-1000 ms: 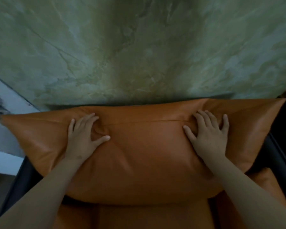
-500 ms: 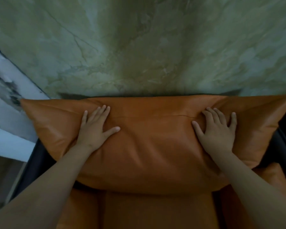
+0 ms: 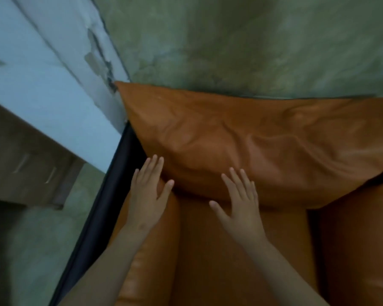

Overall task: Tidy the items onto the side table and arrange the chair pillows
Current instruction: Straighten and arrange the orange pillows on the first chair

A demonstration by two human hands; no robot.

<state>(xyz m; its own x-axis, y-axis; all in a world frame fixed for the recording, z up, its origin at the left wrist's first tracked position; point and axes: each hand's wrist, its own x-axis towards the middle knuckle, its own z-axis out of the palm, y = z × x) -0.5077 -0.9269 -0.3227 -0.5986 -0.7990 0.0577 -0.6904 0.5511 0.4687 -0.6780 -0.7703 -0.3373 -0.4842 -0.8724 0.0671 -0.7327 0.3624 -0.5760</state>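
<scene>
**Two open hands at the lower edge of a chair's back pillow**

A person's bare hands reach forward over a tan leather armchair, both with fingers spread and nothing gripped. The left hand [image 3: 146, 196] lies palm-down near the chair's left side, its fingertips touching the lower left edge of the large, plump orange-brown leather pillow [image 3: 263, 149]. The right hand [image 3: 241, 206] is just beside it toward the middle, fingers splayed over the pillow's bottom edge; whether the palm presses the leather or is just above it cannot be told.

The pillow stands across the back of the chair, leaning against a mottled green-grey wall [image 3: 252, 40]. Its upper left corner pokes up where that wall meets a pale blue-white wall with peeling paint [image 3: 42, 74]. Its surface is creased and dented on the right half. Below it lies the matching orange-brown leather seat cushion [image 3: 230, 261], with a padded side cushion [image 3: 358, 250] on the right. A black chair frame edge [image 3: 102, 206] runs diagonally along the left side. Beyond it, at far left, a blurred brown wooden cabinet with pale handles [image 3: 20, 166] stands on the floor.
</scene>
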